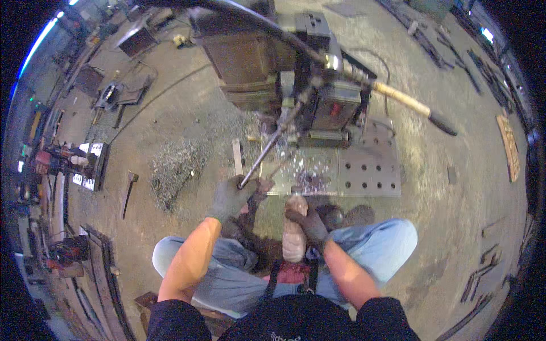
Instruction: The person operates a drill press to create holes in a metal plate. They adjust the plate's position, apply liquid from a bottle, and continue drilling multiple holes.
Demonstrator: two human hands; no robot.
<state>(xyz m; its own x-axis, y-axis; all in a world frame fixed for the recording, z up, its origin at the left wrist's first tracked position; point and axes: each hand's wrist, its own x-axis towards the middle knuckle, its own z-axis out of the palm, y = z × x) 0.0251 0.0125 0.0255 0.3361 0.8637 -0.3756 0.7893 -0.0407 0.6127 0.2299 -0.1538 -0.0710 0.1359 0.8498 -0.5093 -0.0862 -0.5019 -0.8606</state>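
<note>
My gloved left hand (230, 197) is closed around the lower end of a metal lever (268, 149). That lever slopes up and away to the hub of a drilling machine (335, 105) standing in front of me. In my gloved right hand (310, 224) is a crumpled, cloudy plastic bottle (294, 241), its narrow end pointing toward the machine. Below the machine lies a metal plate (369, 190) with rows of round holes on its right part. Shiny metal chips (307, 173) cover the plate near the bottle's tip. The drill's cutting end is hard to make out.
A heap of grey metal shavings (170, 176) lies left of the plate. Farther left is a hammer-like tool (128, 193). A long bar with a yellow and black handle (406, 102) juts out to the right. Cables cross the floor; steel pieces (480, 281) lie at right.
</note>
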